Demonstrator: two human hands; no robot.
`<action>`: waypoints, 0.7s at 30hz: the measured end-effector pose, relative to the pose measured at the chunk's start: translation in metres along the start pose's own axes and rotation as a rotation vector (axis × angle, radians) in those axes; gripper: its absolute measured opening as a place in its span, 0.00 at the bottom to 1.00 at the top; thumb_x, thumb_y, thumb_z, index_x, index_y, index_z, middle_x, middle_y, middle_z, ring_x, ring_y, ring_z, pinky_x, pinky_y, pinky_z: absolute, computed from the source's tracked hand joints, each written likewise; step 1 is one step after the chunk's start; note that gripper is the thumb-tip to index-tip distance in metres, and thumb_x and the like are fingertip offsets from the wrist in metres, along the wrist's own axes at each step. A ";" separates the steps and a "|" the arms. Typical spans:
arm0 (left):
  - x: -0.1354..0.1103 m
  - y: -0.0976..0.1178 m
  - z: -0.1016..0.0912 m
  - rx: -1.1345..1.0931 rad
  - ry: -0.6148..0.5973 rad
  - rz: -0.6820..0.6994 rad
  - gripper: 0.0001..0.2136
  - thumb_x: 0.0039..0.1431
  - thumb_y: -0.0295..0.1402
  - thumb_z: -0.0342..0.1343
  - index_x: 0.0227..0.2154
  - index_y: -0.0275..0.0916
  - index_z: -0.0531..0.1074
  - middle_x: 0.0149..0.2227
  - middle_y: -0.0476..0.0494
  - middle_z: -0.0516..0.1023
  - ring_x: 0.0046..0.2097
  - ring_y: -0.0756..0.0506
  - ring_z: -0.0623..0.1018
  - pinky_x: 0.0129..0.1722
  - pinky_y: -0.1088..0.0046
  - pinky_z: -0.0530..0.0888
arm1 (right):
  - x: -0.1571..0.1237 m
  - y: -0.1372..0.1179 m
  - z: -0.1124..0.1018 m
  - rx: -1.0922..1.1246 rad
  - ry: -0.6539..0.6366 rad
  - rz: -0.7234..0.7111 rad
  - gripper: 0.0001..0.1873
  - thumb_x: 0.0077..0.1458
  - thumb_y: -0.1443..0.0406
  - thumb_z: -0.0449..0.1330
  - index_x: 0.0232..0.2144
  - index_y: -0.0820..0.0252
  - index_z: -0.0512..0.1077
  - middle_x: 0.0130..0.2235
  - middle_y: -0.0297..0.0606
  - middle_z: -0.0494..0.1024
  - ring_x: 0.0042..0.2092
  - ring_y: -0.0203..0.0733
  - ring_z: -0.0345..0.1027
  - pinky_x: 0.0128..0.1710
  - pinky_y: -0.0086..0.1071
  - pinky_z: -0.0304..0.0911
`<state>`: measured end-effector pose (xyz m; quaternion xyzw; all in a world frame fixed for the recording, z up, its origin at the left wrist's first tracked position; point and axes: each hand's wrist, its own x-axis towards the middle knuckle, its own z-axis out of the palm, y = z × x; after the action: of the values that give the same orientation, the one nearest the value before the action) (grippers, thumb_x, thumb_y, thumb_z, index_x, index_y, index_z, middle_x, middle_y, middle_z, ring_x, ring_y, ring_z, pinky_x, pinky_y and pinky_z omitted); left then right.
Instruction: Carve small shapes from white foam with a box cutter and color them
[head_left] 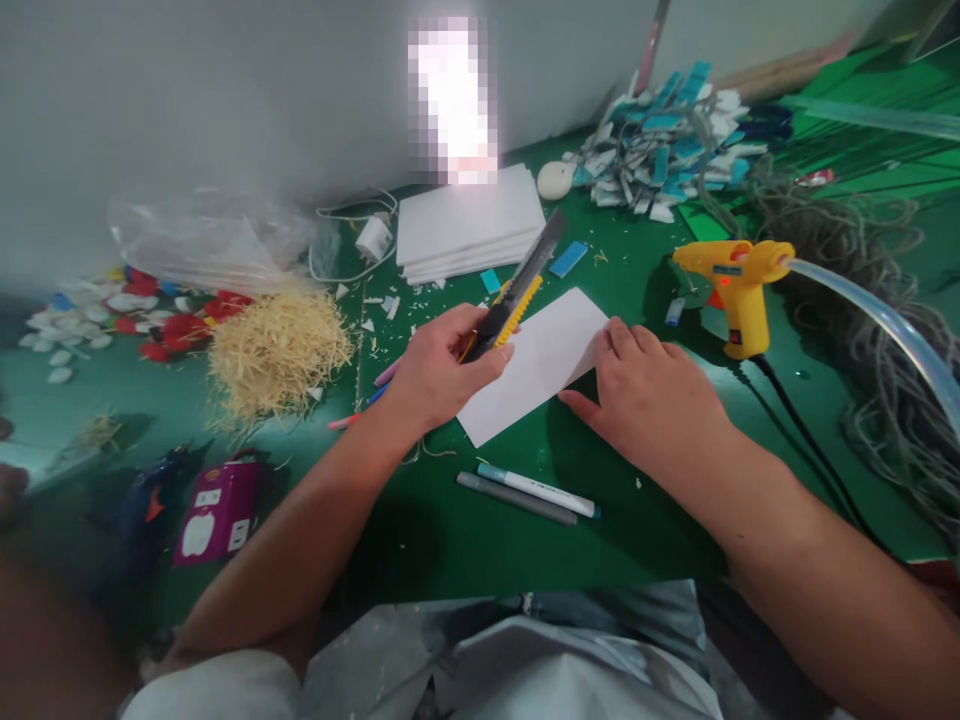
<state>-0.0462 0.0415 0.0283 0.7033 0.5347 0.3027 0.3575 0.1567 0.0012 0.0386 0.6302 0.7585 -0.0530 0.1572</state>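
Observation:
My left hand (pixel 448 365) is closed round a utility knife (pixel 510 308) with a yellow and black handle. The knife tilts up and away, above a white rectangular card (pixel 536 355) lying aslant on the green table. At the card's right end is my right hand (pixel 651 385), its fingers curled at the edge and the thumb against the near side; the fingertips are partly hidden. Two markers, one white and teal (pixel 538 490) and one grey (pixel 517 498), lie just nearer to me than the card.
A yellow hot glue gun (pixel 739 290) stands to the right, beside tangled grey cord (pixel 892 330). Behind are stacked white boards (pixel 469 225) and a heap of blue and white scraps (pixel 667 140). Pale straw (pixel 281 350) and a magenta box (pixel 219 510) lie left.

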 end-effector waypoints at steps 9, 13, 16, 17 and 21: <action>0.018 -0.010 0.014 0.215 -0.079 0.206 0.23 0.64 0.42 0.56 0.58 0.37 0.72 0.42 0.43 0.82 0.42 0.42 0.81 0.44 0.66 0.79 | 0.003 0.001 0.000 0.010 -0.042 0.009 0.39 0.71 0.55 0.56 0.70 0.82 0.59 0.72 0.64 0.63 0.69 0.62 0.63 0.62 0.46 0.65; 0.022 -0.010 0.025 0.393 -0.113 0.362 0.20 0.71 0.39 0.50 0.58 0.35 0.75 0.54 0.38 0.82 0.54 0.39 0.81 0.58 0.60 0.77 | 0.004 0.001 0.001 0.019 -0.048 0.003 0.36 0.72 0.56 0.55 0.69 0.82 0.61 0.72 0.64 0.62 0.69 0.63 0.62 0.61 0.46 0.65; 0.022 -0.012 0.029 0.398 -0.156 0.413 0.23 0.73 0.36 0.48 0.66 0.36 0.68 0.63 0.38 0.78 0.60 0.39 0.78 0.61 0.61 0.75 | 0.003 0.001 0.002 0.022 -0.032 -0.007 0.36 0.71 0.56 0.55 0.68 0.83 0.62 0.72 0.66 0.63 0.69 0.64 0.62 0.60 0.47 0.65; 0.021 -0.013 0.030 0.400 -0.174 0.419 0.23 0.73 0.35 0.48 0.67 0.37 0.68 0.62 0.37 0.78 0.59 0.39 0.78 0.60 0.61 0.75 | 0.003 0.002 0.003 0.024 -0.027 -0.009 0.36 0.71 0.56 0.55 0.68 0.83 0.62 0.71 0.66 0.63 0.68 0.64 0.62 0.60 0.47 0.66; 0.020 -0.019 0.030 0.399 -0.245 0.400 0.22 0.74 0.36 0.48 0.66 0.38 0.70 0.54 0.36 0.81 0.51 0.41 0.80 0.55 0.63 0.76 | 0.002 0.005 0.012 0.040 0.069 -0.034 0.33 0.69 0.58 0.56 0.64 0.84 0.66 0.68 0.69 0.68 0.64 0.65 0.67 0.54 0.48 0.68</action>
<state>-0.0268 0.0585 -0.0032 0.8822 0.3876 0.1690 0.2074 0.1634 0.0007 0.0271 0.6215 0.7730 -0.0491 0.1176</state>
